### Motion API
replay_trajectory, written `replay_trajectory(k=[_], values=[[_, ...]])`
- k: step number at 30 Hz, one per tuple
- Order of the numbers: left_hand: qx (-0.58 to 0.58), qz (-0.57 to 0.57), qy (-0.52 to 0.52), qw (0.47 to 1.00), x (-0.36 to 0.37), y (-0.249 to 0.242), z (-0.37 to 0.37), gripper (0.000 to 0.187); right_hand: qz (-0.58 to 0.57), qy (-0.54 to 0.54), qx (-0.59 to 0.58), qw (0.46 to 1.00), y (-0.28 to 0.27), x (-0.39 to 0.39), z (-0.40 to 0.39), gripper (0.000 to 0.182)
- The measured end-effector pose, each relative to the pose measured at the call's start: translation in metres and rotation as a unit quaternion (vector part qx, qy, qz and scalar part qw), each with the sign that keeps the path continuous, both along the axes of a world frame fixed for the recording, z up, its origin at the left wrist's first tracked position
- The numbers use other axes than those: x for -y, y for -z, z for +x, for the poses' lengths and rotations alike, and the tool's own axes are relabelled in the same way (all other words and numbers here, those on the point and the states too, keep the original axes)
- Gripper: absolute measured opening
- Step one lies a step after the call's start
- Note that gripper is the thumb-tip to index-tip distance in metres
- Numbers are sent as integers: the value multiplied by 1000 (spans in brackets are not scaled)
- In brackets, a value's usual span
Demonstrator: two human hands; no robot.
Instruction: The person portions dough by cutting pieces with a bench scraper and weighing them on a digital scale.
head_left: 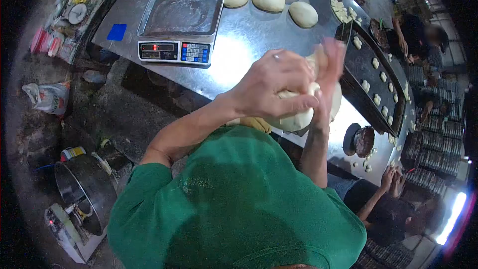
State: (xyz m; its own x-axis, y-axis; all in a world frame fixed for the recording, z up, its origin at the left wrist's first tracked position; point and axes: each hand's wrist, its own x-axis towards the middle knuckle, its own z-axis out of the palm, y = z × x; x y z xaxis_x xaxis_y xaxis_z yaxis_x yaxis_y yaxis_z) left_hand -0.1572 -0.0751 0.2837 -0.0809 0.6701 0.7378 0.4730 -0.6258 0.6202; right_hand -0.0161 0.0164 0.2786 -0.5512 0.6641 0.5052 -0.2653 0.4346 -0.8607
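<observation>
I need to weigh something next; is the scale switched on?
On: the scale has a red 0 lit on its display.

White glare floods the steel desk (234,57); a tube light (452,218) burns lower right; right hand (332,72) blurred, fisheye edges dark.

Top: we wear a green shirt (244,184) of plain cloth
Chest: we show a small, pale, speckled mark (198,183), too blurred to read
Neckline: ours curves, edged by a seam
Sleeves: we have both short
Left hand (271,82): we wear a shiny, ring-like band (277,56)
Right hand (329,79): ours is gloveless, blurred
</observation>
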Motion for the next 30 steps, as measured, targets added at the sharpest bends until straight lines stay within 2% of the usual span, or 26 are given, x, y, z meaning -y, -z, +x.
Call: replay_trajectory(k=[2, 3, 4, 5, 6, 8, 10, 12, 13, 14, 15, 16, 17, 18, 19, 20, 23, 25, 27, 28, 29, 30], values=[[-17, 41, 40, 998, -9, -11, -11, 21, -2, -156, 124, 980, 1, -11, 14, 83], [-26, 60, 60, 996, -12, -15, -17, 21, -18, -124, 161, 979, -9, -13, 9, 81], [17, 16, 47, 999, -12, -19, -24, 19, -35, -91, 199, 975, -24, -13, 2, 79], [-36, 89, -13, 995, -22, -20, -41, 23, -27, -93, 179, 979, -24, -25, -7, 72], [-65, 107, -145, 982, -25, -30, -50, 29, -18, -94, 159, 983, -23, -36, -17, 66], [-47, 122, -261, 957, -36, -39, -75, 76, 62, -25, 127, 990, -34, -53, -51, 45], [-4, 156, -138, 978, -19, -41, -132, 113, 248, 56, 83, 964, -10, -76, -87, 43], [106, 226, -93, 964, -6, -43, -142, 80, 374, 73, 113, 918, 33, -89, -115, 41], [220, 250, -157, 930, -2, -36, -117, 52, 348, 37, 115, 930, 72, -97, -129, 31], [187, 178, -179, 949, 9, -18, -118, 44, 305, 9, 155, 940, 100, -96, -131, 22], [151, 104, -199, 963, 24, 6, -127, 37, 187, 4, 165, 968, 126, -75, -130, 20], [200, 11, -186, 962, 38, 26, -130, 32, 123, -22, 180, 976, 144, -58, -124, 20], [245, -83, -174, 950, 52, 45, -131, 28, 115, -64, 199, 971, 182, -50, -115, 18], [280, -136, -217, 925, 64, 59, -132, 26, 53, -70, 241, 966, 198, -26, -99, 18], [312, -191, -259, 894, 76, 73, -131, 25, 54, -81, 259, 961, 218, -13, -81, 22], [367, -163, -284, 871, 85, 91, -132, 26, -10, -94, 291, 952, 220, 3, -59, 26], [487, -138, -365, 781, 111, 124, -132, 30, -167, -14, 335, 927, 265, 21, 18, 27], [514, -146, -413, 738, 124, 139, -131, 34, -134, 173, 409, 886, 260, 21, 71, 25], [532, -150, -400, 731, 130, 156, -130, 35, -140, 349, 346, 860, 249, 16, 120, 19], [530, -157, -400, 731, 121, 149, -122, 36, -34, 434, 305, 847, 276, 5, 154, 14], [527, -163, -401, 731, 110, 138, -110, 37, -43, 483, 270, 832, 262, 2, 171, 11], [518, -175, -381, 745, 99, 129, -99, 37, -54, 532, 265, 802, 260, -3, 189, 17]])
